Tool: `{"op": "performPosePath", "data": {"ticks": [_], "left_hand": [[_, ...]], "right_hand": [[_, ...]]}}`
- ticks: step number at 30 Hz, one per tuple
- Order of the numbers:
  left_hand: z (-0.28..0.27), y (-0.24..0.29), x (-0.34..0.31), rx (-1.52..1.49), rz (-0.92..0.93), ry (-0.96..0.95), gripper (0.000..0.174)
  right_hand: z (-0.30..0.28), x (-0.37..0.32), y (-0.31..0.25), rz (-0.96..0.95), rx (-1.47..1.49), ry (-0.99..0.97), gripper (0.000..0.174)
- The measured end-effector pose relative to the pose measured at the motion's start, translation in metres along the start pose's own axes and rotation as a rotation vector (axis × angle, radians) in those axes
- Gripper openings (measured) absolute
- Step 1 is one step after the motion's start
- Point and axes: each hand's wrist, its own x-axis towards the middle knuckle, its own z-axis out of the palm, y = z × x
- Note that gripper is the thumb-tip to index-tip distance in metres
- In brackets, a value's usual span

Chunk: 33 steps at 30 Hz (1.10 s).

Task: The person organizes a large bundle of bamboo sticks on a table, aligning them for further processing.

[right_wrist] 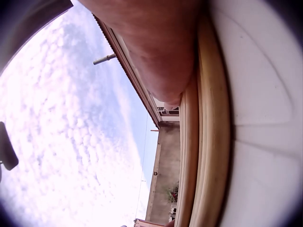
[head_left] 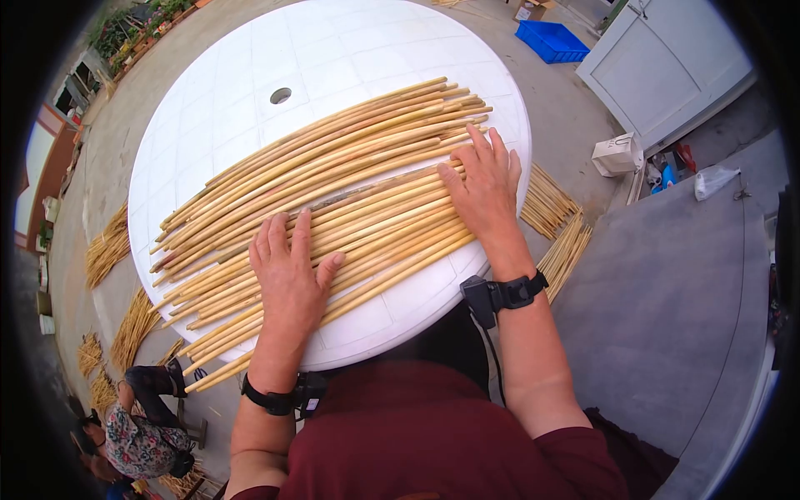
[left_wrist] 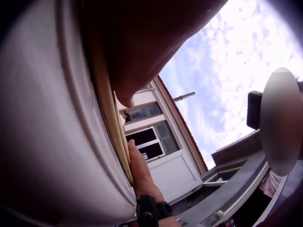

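Note:
Long, thin yellow-brown stalks lie side by side on a round white table (head_left: 225,100). They form a farther group (head_left: 333,137) and a nearer group (head_left: 392,242), with a narrow gap between them. My left hand (head_left: 287,271) rests on the nearer stalks left of their middle, fingers extended and thumb apart. Near their right ends, my right hand (head_left: 487,187) lies across them with fingers spread, fingertips reaching toward the farther group. Both wrist views look along the stalks at the table's edge; in the right wrist view, a few stalks (right_wrist: 210,132) run beneath the hand.
A hole (head_left: 281,96) opens in the tabletop. More stalk bundles lie on the ground left (head_left: 133,329) and right (head_left: 562,250) of the table. Someone in a flowered shirt (head_left: 137,446) sits at lower left. A blue crate (head_left: 552,42) stands beyond, near a white door (head_left: 658,62).

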Motion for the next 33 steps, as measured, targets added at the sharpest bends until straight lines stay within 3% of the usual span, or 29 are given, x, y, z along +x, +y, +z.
{"op": "performPosePath", "data": {"ticks": [6,16,22,25,27,33], "left_hand": [[0.007,-0.008,0.003,0.081,0.035,0.128,0.064],[0.005,-0.004,0.004,0.096,-0.009,0.027,0.065],[0.007,-0.007,0.006,0.100,0.000,0.017,0.064],[0.007,-0.004,0.005,0.089,-0.001,0.024,0.064],[0.006,-0.003,0.006,0.088,-0.009,0.030,0.064],[0.007,-0.006,0.005,0.070,0.008,0.044,0.066]], "right_hand": [[-0.001,-0.001,0.001,0.004,0.055,-0.044,0.038],[-0.004,-0.004,0.000,-0.034,0.099,0.049,0.035],[-0.005,-0.002,-0.001,-0.023,0.106,0.143,0.021],[-0.018,0.018,-0.013,-0.165,0.129,0.188,0.015],[-0.017,0.028,-0.031,-0.214,0.149,0.097,0.018],[0.021,0.039,-0.053,-0.296,0.148,0.025,0.009]]}}
